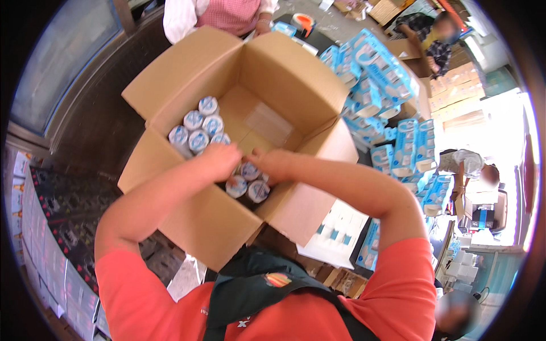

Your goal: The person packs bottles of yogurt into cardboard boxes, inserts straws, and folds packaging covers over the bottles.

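Note:
A large open cardboard carton (273, 72) stands before me, its flaps folded outward. Several cylindrical packs with round white-and-blue ends (193, 119) stand upright along its left side. Both hands reach into the near part of the carton. My left hand (222, 161) is bent over the packs, its fingers mostly hidden. Close by on the right, my right hand (271, 164) touches the nearer group of packs (258, 191); whether it grips one is not plain. The carton's far right floor shows bare cardboard with a strip of clear tape (268, 123).
Blue-and-white retail boxes (381, 64) are piled to the right of the carton. A tape dispenser (303, 23) lies beyond it, beside a person in a pink top (226, 15). Other people are at the right. Wrapped stacks (55, 255) stand at the lower left.

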`<action>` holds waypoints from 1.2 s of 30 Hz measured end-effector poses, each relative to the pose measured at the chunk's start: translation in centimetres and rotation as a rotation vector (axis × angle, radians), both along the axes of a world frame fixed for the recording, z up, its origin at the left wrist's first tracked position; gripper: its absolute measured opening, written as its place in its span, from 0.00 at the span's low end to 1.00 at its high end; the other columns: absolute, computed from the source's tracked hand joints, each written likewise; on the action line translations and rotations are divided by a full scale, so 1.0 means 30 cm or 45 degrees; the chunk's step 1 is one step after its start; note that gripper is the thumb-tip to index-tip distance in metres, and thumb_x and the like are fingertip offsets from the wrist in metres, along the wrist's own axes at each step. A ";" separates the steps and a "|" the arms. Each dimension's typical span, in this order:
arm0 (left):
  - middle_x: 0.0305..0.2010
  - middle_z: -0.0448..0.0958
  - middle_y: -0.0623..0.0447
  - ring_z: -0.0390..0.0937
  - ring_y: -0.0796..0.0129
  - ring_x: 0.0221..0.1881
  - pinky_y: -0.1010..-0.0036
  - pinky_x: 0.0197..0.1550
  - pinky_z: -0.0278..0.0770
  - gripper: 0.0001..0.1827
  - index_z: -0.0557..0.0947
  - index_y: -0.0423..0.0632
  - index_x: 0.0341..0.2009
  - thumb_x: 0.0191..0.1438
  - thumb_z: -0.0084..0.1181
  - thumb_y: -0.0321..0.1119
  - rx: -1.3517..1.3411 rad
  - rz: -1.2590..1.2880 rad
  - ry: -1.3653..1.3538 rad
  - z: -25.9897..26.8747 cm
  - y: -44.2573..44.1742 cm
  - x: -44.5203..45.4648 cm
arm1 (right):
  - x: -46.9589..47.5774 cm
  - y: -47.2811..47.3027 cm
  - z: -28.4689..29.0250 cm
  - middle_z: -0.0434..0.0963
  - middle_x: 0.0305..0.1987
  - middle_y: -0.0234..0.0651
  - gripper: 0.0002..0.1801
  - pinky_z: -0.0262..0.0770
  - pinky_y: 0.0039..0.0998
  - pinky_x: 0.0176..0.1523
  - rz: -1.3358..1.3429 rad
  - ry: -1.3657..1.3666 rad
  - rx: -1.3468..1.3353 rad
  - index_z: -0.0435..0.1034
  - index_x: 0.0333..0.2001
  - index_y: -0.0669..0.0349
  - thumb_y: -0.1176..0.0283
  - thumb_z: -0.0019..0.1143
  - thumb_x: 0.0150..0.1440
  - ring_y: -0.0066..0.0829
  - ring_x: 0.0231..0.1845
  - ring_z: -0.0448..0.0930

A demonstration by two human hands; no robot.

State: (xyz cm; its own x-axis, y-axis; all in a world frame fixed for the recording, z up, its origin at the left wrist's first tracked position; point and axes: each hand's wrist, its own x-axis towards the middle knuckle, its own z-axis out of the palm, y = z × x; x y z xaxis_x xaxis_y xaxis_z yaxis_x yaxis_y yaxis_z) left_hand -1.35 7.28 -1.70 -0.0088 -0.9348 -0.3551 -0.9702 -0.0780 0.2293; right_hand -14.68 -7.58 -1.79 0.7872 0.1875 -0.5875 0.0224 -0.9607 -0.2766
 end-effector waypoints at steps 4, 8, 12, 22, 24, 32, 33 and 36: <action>0.47 0.76 0.42 0.78 0.49 0.46 0.60 0.46 0.78 0.42 0.81 0.43 0.44 0.29 0.74 0.62 0.298 -0.086 -0.009 -0.026 -0.039 -0.015 | 0.008 0.019 -0.051 0.66 0.56 0.54 0.57 0.79 0.46 0.42 0.159 0.019 -0.047 0.47 0.68 0.46 0.72 0.72 0.36 0.55 0.40 0.80; 0.45 0.79 0.46 0.80 0.53 0.44 0.62 0.43 0.79 0.37 0.85 0.48 0.41 0.31 0.73 0.63 0.385 -0.108 0.011 -0.033 -0.052 -0.019 | 0.015 0.024 -0.066 0.68 0.55 0.52 0.48 0.79 0.45 0.41 0.174 0.016 -0.096 0.49 0.68 0.42 0.69 0.64 0.45 0.53 0.43 0.80; 0.41 0.82 0.50 0.81 0.56 0.43 0.63 0.42 0.79 0.32 0.86 0.51 0.38 0.36 0.71 0.63 0.390 -0.092 -0.004 -0.025 -0.050 -0.015 | 0.037 0.027 -0.051 0.71 0.55 0.48 0.41 0.78 0.43 0.47 0.043 0.055 -0.100 0.54 0.66 0.33 0.71 0.60 0.51 0.50 0.50 0.79; 0.72 0.55 0.53 0.69 0.48 0.58 0.53 0.55 0.69 0.52 0.57 0.76 0.70 0.41 0.69 0.39 -0.084 -1.038 0.008 0.023 -0.069 -0.054 | 0.113 -0.178 -0.051 0.76 0.52 0.44 0.39 0.77 0.43 0.49 -0.348 -0.063 -0.189 0.60 0.61 0.36 0.71 0.68 0.46 0.46 0.51 0.79; 0.74 0.52 0.52 0.70 0.46 0.58 0.52 0.55 0.70 0.50 0.58 0.75 0.69 0.43 0.68 0.38 0.092 -1.167 -0.021 0.017 -0.107 -0.074 | 0.127 -0.182 -0.083 0.76 0.52 0.43 0.41 0.77 0.43 0.49 -0.407 -0.089 -0.156 0.60 0.61 0.38 0.71 0.70 0.44 0.46 0.51 0.79; 0.73 0.49 0.43 0.77 0.41 0.47 0.54 0.47 0.78 0.42 0.59 0.78 0.67 0.50 0.61 0.35 0.264 -1.139 0.175 -0.038 -0.110 -0.034 | 0.109 -0.177 -0.110 0.74 0.54 0.45 0.42 0.76 0.43 0.50 -0.566 -0.165 -0.137 0.59 0.61 0.43 0.73 0.70 0.42 0.45 0.53 0.78; 0.72 0.51 0.42 0.77 0.41 0.46 0.54 0.46 0.78 0.40 0.60 0.76 0.67 0.51 0.60 0.35 0.177 -1.143 0.193 -0.049 -0.102 -0.032 | 0.110 -0.179 -0.110 0.74 0.54 0.45 0.41 0.76 0.43 0.50 -0.563 -0.166 -0.136 0.59 0.61 0.43 0.73 0.69 0.43 0.45 0.53 0.78; 0.68 0.57 0.42 0.77 0.41 0.45 0.55 0.42 0.79 0.36 0.63 0.69 0.65 0.52 0.59 0.38 0.050 -1.125 0.315 -0.094 -0.111 -0.056 | 0.117 -0.177 -0.099 0.74 0.54 0.46 0.38 0.76 0.42 0.50 -0.552 -0.173 -0.150 0.60 0.61 0.43 0.71 0.67 0.46 0.45 0.54 0.78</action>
